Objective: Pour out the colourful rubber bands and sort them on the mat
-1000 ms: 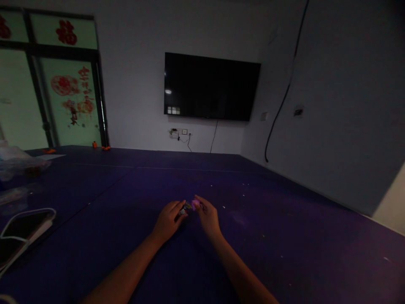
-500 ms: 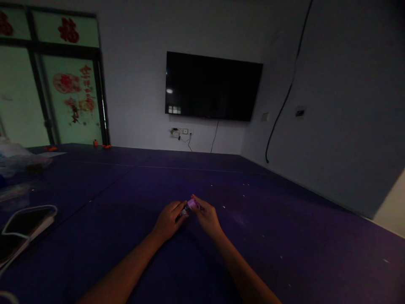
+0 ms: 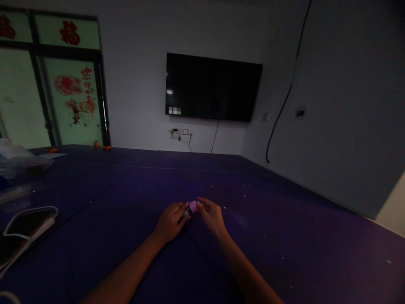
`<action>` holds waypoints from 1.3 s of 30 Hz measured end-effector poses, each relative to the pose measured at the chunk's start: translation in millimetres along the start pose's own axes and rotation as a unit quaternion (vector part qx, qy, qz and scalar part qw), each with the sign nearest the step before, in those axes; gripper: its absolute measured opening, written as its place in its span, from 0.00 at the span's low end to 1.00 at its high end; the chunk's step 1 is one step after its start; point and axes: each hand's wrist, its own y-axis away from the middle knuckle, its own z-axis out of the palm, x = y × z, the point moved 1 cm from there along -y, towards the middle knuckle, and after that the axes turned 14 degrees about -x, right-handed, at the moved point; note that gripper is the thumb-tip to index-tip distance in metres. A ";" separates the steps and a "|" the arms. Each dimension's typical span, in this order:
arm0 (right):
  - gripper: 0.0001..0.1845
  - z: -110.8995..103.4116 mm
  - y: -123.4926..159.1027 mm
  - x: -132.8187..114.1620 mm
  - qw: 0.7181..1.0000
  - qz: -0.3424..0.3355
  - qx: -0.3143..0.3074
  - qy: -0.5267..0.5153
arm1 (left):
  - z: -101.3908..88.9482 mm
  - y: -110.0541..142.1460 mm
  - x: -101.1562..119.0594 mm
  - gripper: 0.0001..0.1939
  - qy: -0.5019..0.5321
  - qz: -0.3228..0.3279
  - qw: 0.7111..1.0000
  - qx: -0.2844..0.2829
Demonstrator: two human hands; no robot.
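Over the purple table (image 3: pixel 253 261), my two hands meet near the middle of the view. My left hand (image 3: pixel 171 221) is closed around a small dark-and-silver piece (image 3: pixel 184 214), most of it hidden by the fingers. Between thumb and index finger, my right hand (image 3: pixel 213 215) grips a small purple piece (image 3: pixel 193 206) with a blocky, cap-like shape. The two pieces touch end to end in one slanted line; whether they are locked together I cannot tell. Dim light blurs their finer details.
At the left edge lie a phone (image 3: pixel 25 228) with a white cable and clear plastic packaging (image 3: pixel 25 162). Small orange items (image 3: pixel 96 144) sit along the far edge. White specks dot the table. A television (image 3: pixel 213 86) hangs on the wall ahead.
The purple piece has come up against the dark-and-silver piece, covering a yellowish end that showed between them. My right-hand fingers have then shifted slightly right; my left hand has barely moved.
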 end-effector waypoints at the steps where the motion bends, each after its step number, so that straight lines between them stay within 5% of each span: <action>1: 0.29 -1.8 -0.5 -1.8 1.000 -0.011 -0.001 -0.015 | -0.1 -0.2 -0.3 0.22 0.000 -0.005 1.000 0.005; 6: 0.39 -3.9 -2.0 -4.4 0.994 -0.056 -0.078 -0.053 | -0.8 0.6 -2.3 0.22 -0.001 -0.015 1.000 0.000; 10: 0.33 -8.3 -2.0 -2.0 0.998 0.029 -0.058 0.015 | -1.0 1.1 -3.3 0.22 -0.001 -0.022 1.000 0.008; 15: 0.33 -11.1 -2.1 -2.3 0.995 -0.053 -0.087 -0.015 | 0.7 1.1 -4.9 0.23 0.003 -0.023 1.000 0.008; 20: 0.31 -14.0 -0.8 -1.0 0.995 0.031 -0.041 0.080 | 2.8 2.3 -6.1 0.23 -0.013 -0.013 1.000 0.019; 22: 0.30 -14.7 -0.3 -3.2 0.997 -0.001 -0.026 0.074 | 2.8 2.4 -5.8 0.23 -0.010 -0.011 1.000 0.019; 25: 0.34 -11.8 1.0 -5.9 0.995 -0.031 -0.084 0.050 | 2.1 2.2 -5.3 0.23 -0.009 -0.005 1.000 0.020; 29: 0.25 -10.6 2.6 -7.2 0.990 0.040 -0.079 0.113 | 1.1 2.1 -5.5 0.24 -0.003 -0.010 1.000 0.024; 35: 0.25 -3.3 3.5 -7.2 0.984 -0.086 -0.144 0.055 | 0.4 2.2 -3.6 0.23 0.008 0.016 1.000 -0.006; 39: 0.15 4.3 4.2 -0.8 0.980 -0.055 -0.183 0.064 | 0.5 3.4 -1.5 0.22 -0.002 0.041 0.999 -0.018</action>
